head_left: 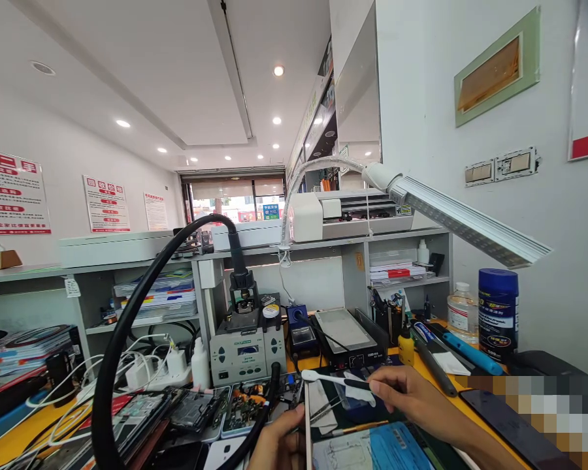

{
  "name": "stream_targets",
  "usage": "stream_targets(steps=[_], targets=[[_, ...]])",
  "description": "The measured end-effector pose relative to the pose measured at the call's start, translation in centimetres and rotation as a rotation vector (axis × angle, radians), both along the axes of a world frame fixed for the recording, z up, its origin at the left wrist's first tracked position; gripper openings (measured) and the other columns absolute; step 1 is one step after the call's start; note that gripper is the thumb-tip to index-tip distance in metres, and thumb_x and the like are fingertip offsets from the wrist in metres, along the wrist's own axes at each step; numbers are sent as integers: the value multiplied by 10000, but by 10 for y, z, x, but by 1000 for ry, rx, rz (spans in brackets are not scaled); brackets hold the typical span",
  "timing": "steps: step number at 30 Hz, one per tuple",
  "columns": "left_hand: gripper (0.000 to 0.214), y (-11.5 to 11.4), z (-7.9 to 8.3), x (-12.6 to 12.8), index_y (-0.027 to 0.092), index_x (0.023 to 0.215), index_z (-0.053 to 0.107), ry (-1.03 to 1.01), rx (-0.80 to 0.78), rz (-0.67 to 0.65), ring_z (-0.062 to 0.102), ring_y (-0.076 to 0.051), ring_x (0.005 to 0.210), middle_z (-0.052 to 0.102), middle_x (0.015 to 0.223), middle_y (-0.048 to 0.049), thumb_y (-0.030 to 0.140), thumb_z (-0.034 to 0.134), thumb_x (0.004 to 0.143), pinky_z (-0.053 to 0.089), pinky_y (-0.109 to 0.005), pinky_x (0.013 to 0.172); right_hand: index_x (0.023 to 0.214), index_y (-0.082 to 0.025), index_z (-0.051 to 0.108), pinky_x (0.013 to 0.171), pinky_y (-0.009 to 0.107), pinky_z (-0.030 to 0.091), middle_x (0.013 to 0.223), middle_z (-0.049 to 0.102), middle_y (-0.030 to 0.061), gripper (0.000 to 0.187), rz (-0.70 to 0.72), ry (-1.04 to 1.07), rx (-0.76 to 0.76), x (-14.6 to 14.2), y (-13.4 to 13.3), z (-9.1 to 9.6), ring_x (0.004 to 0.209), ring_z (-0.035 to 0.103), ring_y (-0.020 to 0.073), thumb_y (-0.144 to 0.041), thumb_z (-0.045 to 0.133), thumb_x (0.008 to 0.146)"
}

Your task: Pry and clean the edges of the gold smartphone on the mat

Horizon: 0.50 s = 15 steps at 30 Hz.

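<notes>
My right hand [406, 395] pinches the dark handle of a toothbrush [326, 377], its white head pointing left. In my left hand [281, 440] is a thin flat panel [308, 427], seen almost edge-on; its kind cannot be made out. The toothbrush head is right by the panel's upper end; whether they touch I cannot tell. Below the brush lie metal tweezers [326, 410], and a thin wooden-coloured stick [360, 428] rests near a blue packet [396, 447].
A grey soldering or hot-air station [247, 358] stands behind, its thick black hose [102, 365] arching across the left. Opened devices [247, 408] and white cables crowd the left. A dark phone [509, 424], a blue-lidded canister [498, 316] and a clear bottle [463, 313] are at right. A lamp [470, 219] hangs above.
</notes>
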State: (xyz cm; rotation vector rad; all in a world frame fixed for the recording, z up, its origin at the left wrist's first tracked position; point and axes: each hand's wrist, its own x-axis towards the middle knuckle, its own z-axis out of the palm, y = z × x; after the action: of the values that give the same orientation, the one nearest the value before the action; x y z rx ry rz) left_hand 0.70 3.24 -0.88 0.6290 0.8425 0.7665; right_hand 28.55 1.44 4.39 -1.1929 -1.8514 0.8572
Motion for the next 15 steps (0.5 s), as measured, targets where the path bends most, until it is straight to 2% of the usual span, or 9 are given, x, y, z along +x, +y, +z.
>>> stream_targets(steps=[8,11,15], targets=[[266,-3,7,1,195,848,595,25,-12,6,512,-131,417,577,543,12,417,518,973,345,-203,473,757,-154,707,485,240,263,581,506,-31,492,86,78,-92,2,-2,0,500,375,99,-637,688,847],[274,-2,6,1,194,844,593,21,-6,9,517,-130,424,576,545,14,415,504,979,362,-208,496,737,-147,711,450,226,240,564,494,-37,478,129,113,-137,2,-2,-1,469,352,82,-618,733,815],[284,-1,2,2,194,822,593,21,-11,16,522,-122,440,571,540,17,439,549,958,380,-206,529,714,-140,700,444,211,240,540,470,-38,468,165,130,-187,5,-1,-5,491,387,90,-596,766,794]])
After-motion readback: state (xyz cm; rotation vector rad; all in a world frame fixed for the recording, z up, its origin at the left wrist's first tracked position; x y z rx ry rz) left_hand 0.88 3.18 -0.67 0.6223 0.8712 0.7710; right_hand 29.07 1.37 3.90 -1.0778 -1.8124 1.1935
